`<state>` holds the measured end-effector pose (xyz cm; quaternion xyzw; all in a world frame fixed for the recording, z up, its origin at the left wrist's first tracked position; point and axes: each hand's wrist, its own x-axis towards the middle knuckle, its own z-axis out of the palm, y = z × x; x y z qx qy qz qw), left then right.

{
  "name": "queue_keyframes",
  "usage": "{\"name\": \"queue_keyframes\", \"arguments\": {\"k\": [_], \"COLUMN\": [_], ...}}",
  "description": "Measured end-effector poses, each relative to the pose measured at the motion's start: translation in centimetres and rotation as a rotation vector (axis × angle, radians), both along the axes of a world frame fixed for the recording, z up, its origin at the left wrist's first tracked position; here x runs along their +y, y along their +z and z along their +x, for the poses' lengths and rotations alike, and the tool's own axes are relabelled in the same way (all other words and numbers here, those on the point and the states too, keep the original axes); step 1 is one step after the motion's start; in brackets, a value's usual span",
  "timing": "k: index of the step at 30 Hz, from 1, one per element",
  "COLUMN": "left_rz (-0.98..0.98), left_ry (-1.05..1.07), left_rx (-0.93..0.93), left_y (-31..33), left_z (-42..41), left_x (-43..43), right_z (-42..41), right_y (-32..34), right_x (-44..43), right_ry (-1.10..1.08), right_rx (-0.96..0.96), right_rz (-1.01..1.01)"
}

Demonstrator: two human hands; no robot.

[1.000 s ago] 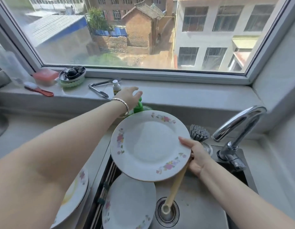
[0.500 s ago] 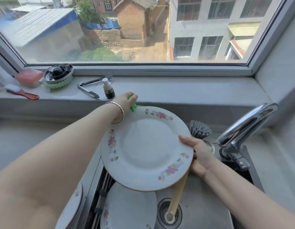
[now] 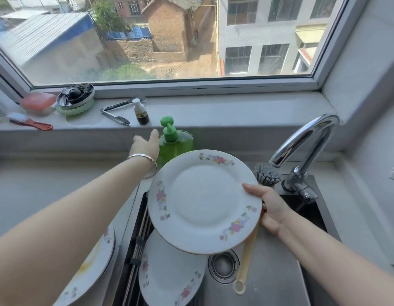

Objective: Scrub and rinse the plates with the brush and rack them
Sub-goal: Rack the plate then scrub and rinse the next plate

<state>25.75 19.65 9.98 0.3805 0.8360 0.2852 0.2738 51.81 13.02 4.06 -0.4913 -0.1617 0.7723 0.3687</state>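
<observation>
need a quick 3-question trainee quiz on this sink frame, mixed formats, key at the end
1. True or false: the left hand grips the floral plate.
2. Which tool does the right hand hold together with that plate? A tongs; B dish brush; C toothbrush.
3. Fill in: the pump bottle beside the left hand is coloured ___.
Key: 1 false; 2 B; 3 green.

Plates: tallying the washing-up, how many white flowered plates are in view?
3. The held plate in the right hand above the steel sink; lower plate lying beneath it; counter plate at left, perhaps hiding others underneath.
</observation>
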Motion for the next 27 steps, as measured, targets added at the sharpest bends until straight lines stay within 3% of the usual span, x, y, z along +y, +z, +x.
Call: {"name": "queue_keyframes", "arguments": {"k": [3, 6, 8, 11, 13, 16, 18, 20, 22, 23, 25, 27], "left_rz": [-0.249, -0.325, -0.402, -0.454, -0.412, -0.351, -0.295, -0.246, -0.209, -0.194, -0.15, -0.11], "left_ry": [0.036, -0.069, -0.044, 0.025, 0.04, 0.084, 0.122, 0.14, 0.116, 0.099, 0.103, 0.125], "left_rx": [-0.592, -0.797, -0.773, -0.553, -0.498, -0.496, -0.523, -0.518, -0.462, -0.423, -0.423, -0.469], "left_y": [-1.6, -3.4, -4.7, -5.8, -5.9, -6.5, -6.8, -7.0, -6.6, -6.5, -6.3, -5.8], "left_z": [0.8, 1.9, 2.6, 4.4, 5.8, 7.0, 7.7, 8.5, 9.3, 9.5, 9.7, 10.0], "left_x": [-4.9, -9.3, -11.6, -14.3, -15.9, -17.4, -18.1, -18.5, -19.0, -19.1, -19.5, -19.6], "right_z": [1.0, 2.2, 3.1, 4.3, 5.0, 5.3, 4.0, 1.5, -0.4, -0.4, 0.9, 2.6], "right_y": [-0.4, -0.7, -0.7, -0.4, 0.0, 0.6, 0.5, 0.1, 0.4, 0.9, 1.9, 2.2], "right_x": [-1.9, -3.7, -4.5, -5.4, -5.9, -7.5, -9.8, -12.8, -15.0, -14.8, -12.9, -10.9], "right_ry": [0.04, 0.094, 0.158, 0.245, 0.299, 0.547, 0.614, 0.6, 0.598, 0.644, 0.636, 0.511], "right_rx": [-0.01, -0.064, -0.135, -0.384, -0.71, -1.411, -1.621, -1.599, -1.478, -1.427, -1.374, -1.417], "right_rz": [-0.047, -0.076, -0.084, 0.052, 0.281, 0.461, 0.622, 0.959, 1.162, 1.143, 0.911, 0.752]}}
